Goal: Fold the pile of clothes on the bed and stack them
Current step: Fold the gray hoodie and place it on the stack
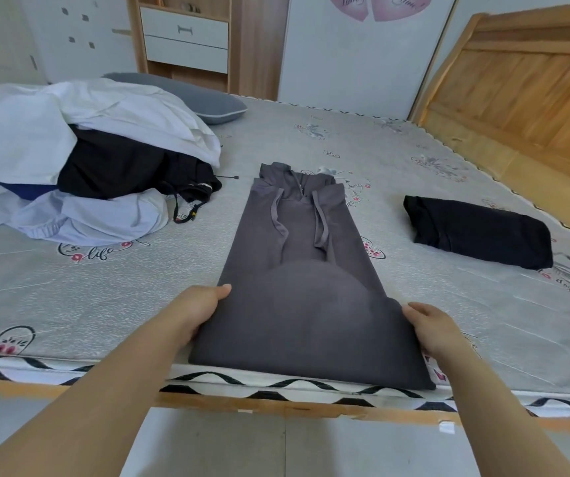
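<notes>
A dark grey hoodie (pixel 297 270) lies lengthwise in the centre of the frame on the bed (pixel 448 304), folded into a long narrow strip with its hood and two drawcords at the far end and its hem at the near edge of the mattress. The fabric bulges up in a rounded hump in the lower middle of the strip.

The left hand (pixel 201 311) holds the hoodie's left edge near the hem, thumb on top of the cloth and fingers tucked under it, so this grip is closed on the garment. The right hand (pixel 435 328) holds the right edge opposite, thumb over the fabric and fingers curled beneath it, likewise gripping the hoodie. Both bare forearms reach in from the bottom of the frame.

At centre right, well apart from the hoodie, a black folded garment (pixel 476 232) rests alone on the mattress. At upper left sits the unfolded pile of clothes (pixel 80 163): white, black, dark blue and pale blue pieces heaped together, with a black cord trailing toward the hoodie. Behind the pile lies a grey pillow (pixel 204 98).

Along the right edge rises a wooden headboard (pixel 524 84). At the top of the frame stand a wooden cabinet (pixel 187 39) with white drawers and a white wall with pink decals.
</notes>
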